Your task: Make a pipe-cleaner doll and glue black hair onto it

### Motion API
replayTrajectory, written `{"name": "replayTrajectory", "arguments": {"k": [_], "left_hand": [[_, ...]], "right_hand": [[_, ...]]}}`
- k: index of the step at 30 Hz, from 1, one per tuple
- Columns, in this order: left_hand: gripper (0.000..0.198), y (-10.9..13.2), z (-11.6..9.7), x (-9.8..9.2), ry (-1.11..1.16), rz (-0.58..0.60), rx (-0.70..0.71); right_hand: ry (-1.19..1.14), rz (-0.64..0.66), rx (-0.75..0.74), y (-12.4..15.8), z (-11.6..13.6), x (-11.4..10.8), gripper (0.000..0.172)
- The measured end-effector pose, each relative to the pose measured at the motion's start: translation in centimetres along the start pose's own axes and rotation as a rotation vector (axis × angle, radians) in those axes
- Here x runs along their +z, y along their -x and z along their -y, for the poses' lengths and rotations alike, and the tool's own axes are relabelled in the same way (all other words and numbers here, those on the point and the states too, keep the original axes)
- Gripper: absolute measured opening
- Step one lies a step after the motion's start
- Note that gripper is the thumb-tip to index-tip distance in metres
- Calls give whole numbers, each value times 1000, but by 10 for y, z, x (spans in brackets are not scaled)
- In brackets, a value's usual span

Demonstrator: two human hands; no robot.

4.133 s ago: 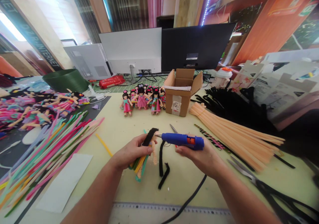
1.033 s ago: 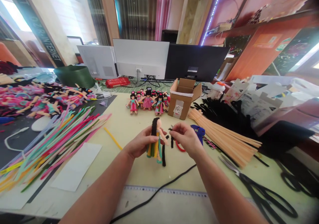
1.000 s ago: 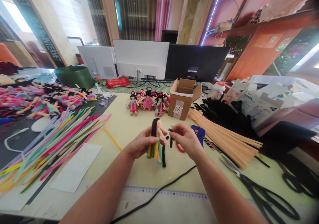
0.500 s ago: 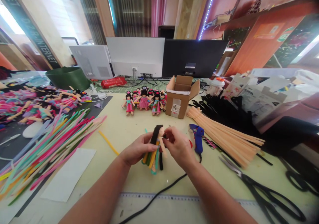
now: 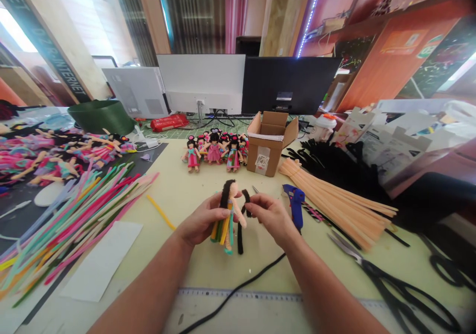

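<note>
A small fuzzy doll (image 5: pixel 226 220) with long black hair, pale arms and a yellow, green and teal skirt is upright in my left hand (image 5: pixel 203 219), whose thumb and fingers close round its back. Just right of the doll, my right hand (image 5: pixel 268 215) pinches a short bent black fuzzy strip (image 5: pixel 247 200), which stands apart from the doll's face. Another black strip (image 5: pixel 240 239) shows below, between the doll and my right hand. A blue glue gun (image 5: pixel 295 206) lies to the right of my right hand.
Several finished dolls (image 5: pixel 214 149) stand beside an open cardboard box (image 5: pixel 263 150). Colourful fuzzy stems (image 5: pixel 85 205) lie at left, peach stems (image 5: pixel 338 202) and large scissors (image 5: pixel 386 279) at right. A black cable (image 5: pixel 238 290) crosses a ruler (image 5: pixel 267 295) in front.
My right hand has drawn back from the doll's head, and the black strip now shows in its fingers. The doll has shifted slightly up and left with my left hand.
</note>
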State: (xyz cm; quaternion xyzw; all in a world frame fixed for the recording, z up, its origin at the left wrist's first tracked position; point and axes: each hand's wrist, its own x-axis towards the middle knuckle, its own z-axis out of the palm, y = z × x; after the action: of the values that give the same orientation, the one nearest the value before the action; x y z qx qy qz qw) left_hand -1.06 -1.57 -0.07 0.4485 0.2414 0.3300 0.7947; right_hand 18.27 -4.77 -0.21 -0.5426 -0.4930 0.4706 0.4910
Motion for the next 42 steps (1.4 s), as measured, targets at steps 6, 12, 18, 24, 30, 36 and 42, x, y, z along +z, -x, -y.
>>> {"name": "replayTrajectory", "arguments": {"k": [6, 12, 18, 24, 30, 36, 42], "left_hand": [[58, -7, 11, 4, -143, -126, 91], [54, -11, 20, 10, -239, -143, 162], [56, -11, 22, 12, -313, -149, 170], [54, -9, 19, 14, -340, -115, 180], [54, -8, 18, 15, -377, -119, 203], [54, -9, 21, 12, -378, -98, 196], [56, -8, 19, 14, -413, -82, 170]], "right_hand": [[-116, -81, -47, 8, 15, -1, 20], [-184, -44, -129, 13, 13, 12, 22], [-53, -104, -284, 15, 6, 16, 30], [73, -127, -345, 19, 8, 16, 32], [115, -111, -381, 20, 9, 16, 28], [143, -95, -398, 19, 7, 15, 28], [142, -90, -399, 18, 5, 15, 28]]}}
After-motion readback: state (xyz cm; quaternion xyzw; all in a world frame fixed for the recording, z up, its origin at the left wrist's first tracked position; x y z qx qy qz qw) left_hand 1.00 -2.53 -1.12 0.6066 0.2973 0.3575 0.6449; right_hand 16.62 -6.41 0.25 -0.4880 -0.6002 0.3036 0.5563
